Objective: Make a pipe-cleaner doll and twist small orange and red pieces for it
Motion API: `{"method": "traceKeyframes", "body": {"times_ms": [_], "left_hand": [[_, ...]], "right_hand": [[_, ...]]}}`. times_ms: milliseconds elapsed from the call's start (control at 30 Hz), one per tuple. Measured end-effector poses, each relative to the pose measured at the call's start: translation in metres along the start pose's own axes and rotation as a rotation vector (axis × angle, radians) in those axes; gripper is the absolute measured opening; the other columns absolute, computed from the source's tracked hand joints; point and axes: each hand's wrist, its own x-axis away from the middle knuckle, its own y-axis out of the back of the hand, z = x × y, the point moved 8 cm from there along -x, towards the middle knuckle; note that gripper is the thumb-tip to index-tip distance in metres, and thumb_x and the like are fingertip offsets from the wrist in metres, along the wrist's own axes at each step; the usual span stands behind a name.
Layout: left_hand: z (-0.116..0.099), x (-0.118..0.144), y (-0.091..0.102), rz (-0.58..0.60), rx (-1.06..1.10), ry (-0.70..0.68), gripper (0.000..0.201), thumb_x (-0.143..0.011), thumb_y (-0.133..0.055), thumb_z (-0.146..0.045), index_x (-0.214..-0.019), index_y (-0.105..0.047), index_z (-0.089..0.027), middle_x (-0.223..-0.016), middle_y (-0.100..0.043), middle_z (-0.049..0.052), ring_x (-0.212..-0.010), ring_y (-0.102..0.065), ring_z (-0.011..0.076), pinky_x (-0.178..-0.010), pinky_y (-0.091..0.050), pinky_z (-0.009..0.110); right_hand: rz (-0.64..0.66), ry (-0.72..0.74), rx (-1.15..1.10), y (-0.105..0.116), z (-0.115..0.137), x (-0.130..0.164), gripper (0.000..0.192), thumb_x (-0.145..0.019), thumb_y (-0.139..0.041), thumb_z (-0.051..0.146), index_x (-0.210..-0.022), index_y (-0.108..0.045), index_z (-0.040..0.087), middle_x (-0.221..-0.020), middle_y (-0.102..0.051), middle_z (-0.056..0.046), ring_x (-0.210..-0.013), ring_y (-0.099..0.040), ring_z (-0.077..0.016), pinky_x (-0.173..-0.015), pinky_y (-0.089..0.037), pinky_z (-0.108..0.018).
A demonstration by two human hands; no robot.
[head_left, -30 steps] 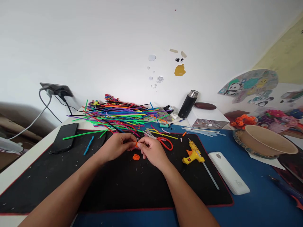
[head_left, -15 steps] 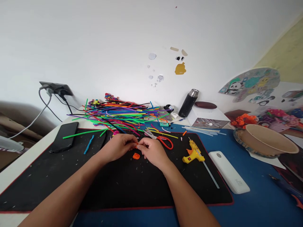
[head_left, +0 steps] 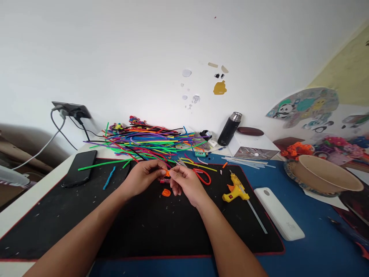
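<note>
Orange piece [head_left: 167,173], between left grip [head_left: 144,177] and right grip [head_left: 188,184]

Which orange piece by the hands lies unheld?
The lower orange piece, resting on the black mat; the upper orange piece is held between left hand and right hand.

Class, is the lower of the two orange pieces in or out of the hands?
Out: the lower orange piece lies on the black mat, apart from the right hand.

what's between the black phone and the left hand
In the head view, a twisted blue pipe cleaner lies between the phone and left hand, with green pipe cleaners farther back.
</note>
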Motion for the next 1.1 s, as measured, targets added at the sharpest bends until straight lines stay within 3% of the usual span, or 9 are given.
{"method": "traceKeyframes", "body": {"times_ms": [267, 867, 1100], "left_hand": [[0.007, 0.001, -0.001, -0.001, 0.001, 0.0, 0.022, -0.094, -0.066, -0.041, -0.091, -0.07, -0.019, -0.081, -0.07, 0.002, -0.069, -0.063, 0.0157, -0.068, -0.053, 0.025], [-0.003, 0.003, -0.003, -0.001, -0.173, -0.036, 0.022, -0.096, -0.06, -0.039, -0.09, -0.07, -0.021, -0.081, -0.072, 0.002, -0.069, -0.066, 0.0166, -0.067, -0.052, 0.024], [-0.005, 0.003, -0.004, -0.005, -0.148, -0.051, 0.022, -0.096, -0.059, -0.039, -0.09, -0.07, -0.02, -0.081, -0.072, 0.002, -0.068, -0.066, 0.016, -0.067, -0.052, 0.024]], "right_hand": [[-0.015, -0.015, -0.059, 0.002, -0.005, -0.002, 0.041, -0.081, -0.076, 0.056, -0.091, -0.063, 0.018, -0.063, -0.065, 0.004, -0.041, -0.054, -0.0082, -0.04, -0.032, -0.02], [0.049, -0.08, -0.031, -0.006, -0.013, -0.001, 0.047, -0.087, -0.067, 0.063, -0.094, -0.062, 0.018, -0.066, -0.069, 0.001, -0.042, -0.059, -0.0091, -0.04, -0.033, -0.019], [0.076, -0.11, -0.064, -0.009, -0.017, 0.0, 0.048, -0.087, -0.066, 0.066, -0.092, -0.058, 0.019, -0.063, -0.068, 0.002, -0.042, -0.06, -0.01, -0.039, -0.033, -0.018]]}}
